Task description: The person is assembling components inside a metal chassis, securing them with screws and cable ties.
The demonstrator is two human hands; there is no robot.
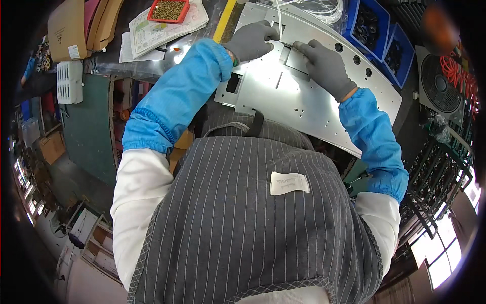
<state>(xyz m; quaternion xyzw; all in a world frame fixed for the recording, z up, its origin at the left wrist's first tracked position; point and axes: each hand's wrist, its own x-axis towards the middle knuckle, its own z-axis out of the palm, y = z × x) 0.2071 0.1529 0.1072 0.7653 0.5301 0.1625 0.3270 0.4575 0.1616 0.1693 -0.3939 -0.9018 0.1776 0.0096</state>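
Observation:
A large silvery sheet-metal panel [304,101] with cutouts, slots and small holes lies in front of me. My left hand [251,41], in a grey glove, is over its upper left part, with bent fingers apart. A thin white cable [279,19] comes down beside those fingertips; whether they touch it I cannot tell. My right hand [325,67], also gloved in grey, reaches in from the right. Its forefinger stretches toward a narrow rectangular recess [296,61] in the panel, and nothing shows in its grasp. Blue sleeve covers are on both forearms.
Left of the panel are a red tray [168,10] of small brass-coloured screws and paper sheets [147,35]. Blue bins [367,25] of dark parts stand at the far right, near clear coiled tubing [324,11]. A fan [440,83] is further right; cardboard [68,30] stands far left.

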